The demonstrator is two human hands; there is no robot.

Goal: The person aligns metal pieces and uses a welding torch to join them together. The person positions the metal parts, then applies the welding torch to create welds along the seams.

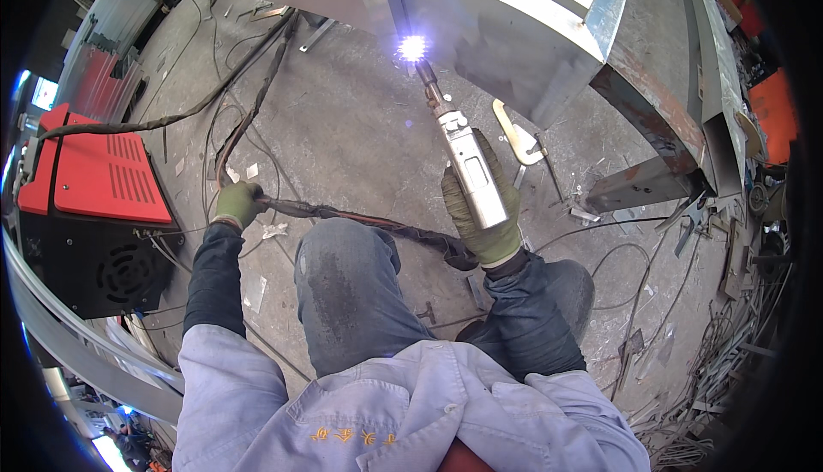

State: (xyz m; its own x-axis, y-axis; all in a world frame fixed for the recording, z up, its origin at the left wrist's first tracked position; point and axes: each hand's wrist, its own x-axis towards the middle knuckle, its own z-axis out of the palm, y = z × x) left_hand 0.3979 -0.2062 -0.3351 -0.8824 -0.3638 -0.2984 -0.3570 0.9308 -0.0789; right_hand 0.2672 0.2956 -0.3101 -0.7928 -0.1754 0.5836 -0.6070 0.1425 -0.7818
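My right hand (501, 247), in a green knit glove, is closed around a silver handheld welding gun (472, 168). The gun's nozzle points up and slightly left at the side of a sheet-metal frame (514, 59), where a bright violet-white weld spot (412, 48) glows by a vertical seam. Glare hides the exact contact between tip and metal. My left hand (237, 204), gloved the same way, grips the black-sheathed gun cable (343, 214), which runs across above my knee toward my right hand.
At the left stands a red and black machine (107, 172) with a thick hose. A cream-handled clamp (517, 136) lies on the floor right of the gun. A rusty-edged metal leg (656, 116) supports the frame. Thin cables and metal scraps litter the concrete; offcuts (729, 343) pile up at right.
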